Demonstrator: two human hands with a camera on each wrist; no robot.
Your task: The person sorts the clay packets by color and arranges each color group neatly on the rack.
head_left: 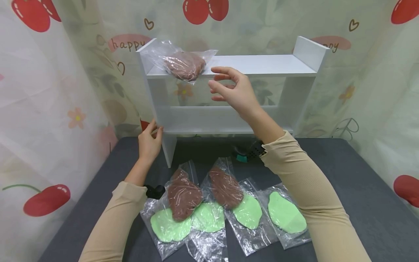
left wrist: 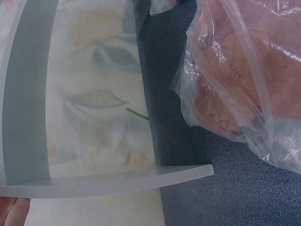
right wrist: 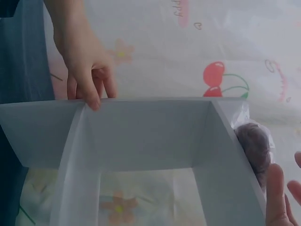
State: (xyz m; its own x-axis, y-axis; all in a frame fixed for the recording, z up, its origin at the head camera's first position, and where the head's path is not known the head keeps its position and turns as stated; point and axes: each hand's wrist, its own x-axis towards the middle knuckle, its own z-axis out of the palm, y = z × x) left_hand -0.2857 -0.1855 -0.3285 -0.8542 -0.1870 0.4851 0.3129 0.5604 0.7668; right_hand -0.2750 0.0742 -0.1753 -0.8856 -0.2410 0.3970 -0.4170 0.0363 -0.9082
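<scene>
Your sleeves (head_left: 311,189) flank bags (head_left: 209,218) on the table (head_left: 353,182); your left hand (head_left: 150,142) pinches the shelf (head_left: 278,64); your right hand (head_left: 235,87), fingers (head_left: 226,71) apart, hovers near the bag on top (head_left: 184,65).

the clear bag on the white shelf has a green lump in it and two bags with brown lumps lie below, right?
No: the lump in the clear bag on the white shelf is brown, not green, per the head view. The rest stands.

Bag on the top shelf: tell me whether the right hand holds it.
No, the head view shows a gap between the right hand and the bag.
</scene>
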